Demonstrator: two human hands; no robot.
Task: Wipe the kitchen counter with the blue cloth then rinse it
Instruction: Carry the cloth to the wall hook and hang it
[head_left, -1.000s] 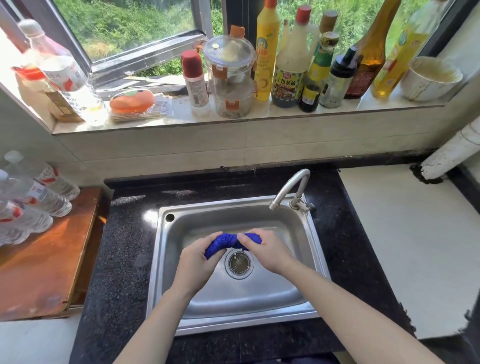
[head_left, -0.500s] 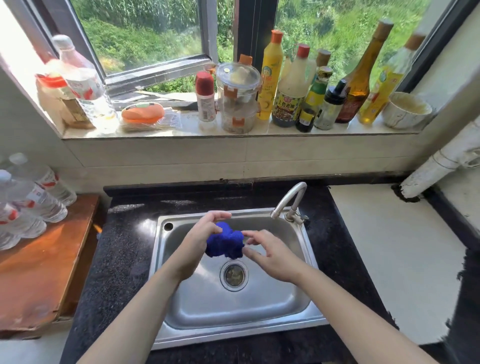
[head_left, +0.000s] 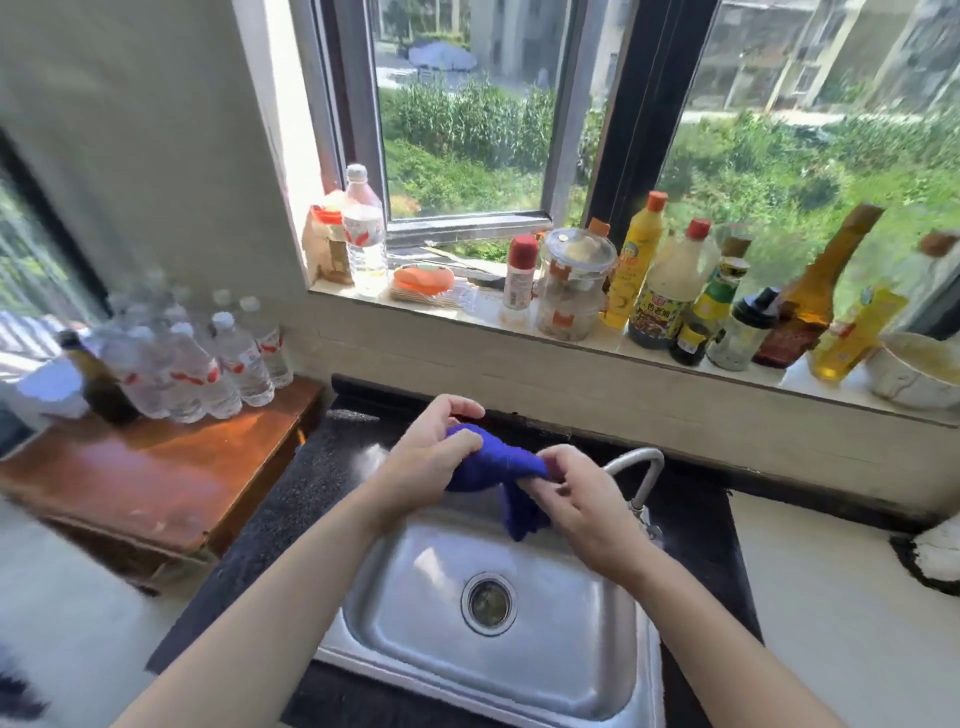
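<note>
Blue cloth (head_left: 498, 460) bunched, held in air above back edge of steel sink (head_left: 587, 654), one corner hanging down. Left hand (head_left: 431, 462) grip clamped on cloth's left end; right hand (head_left: 582, 499) pinches its right end. Faucet (head_left: 641, 467) just right of hands. Dark tabletop (head_left: 311, 493) surrounds sink. Bottles (head_left: 665, 291) line windowsill (head_left: 649, 353) behind.

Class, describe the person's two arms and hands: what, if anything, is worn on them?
Both forearms are bare for as far as the picture shows; no sleeve is visible. The left hand and right hand wear no gloves. No watch, bracelet or ring is visible on the wrists or fingers that show.
</note>
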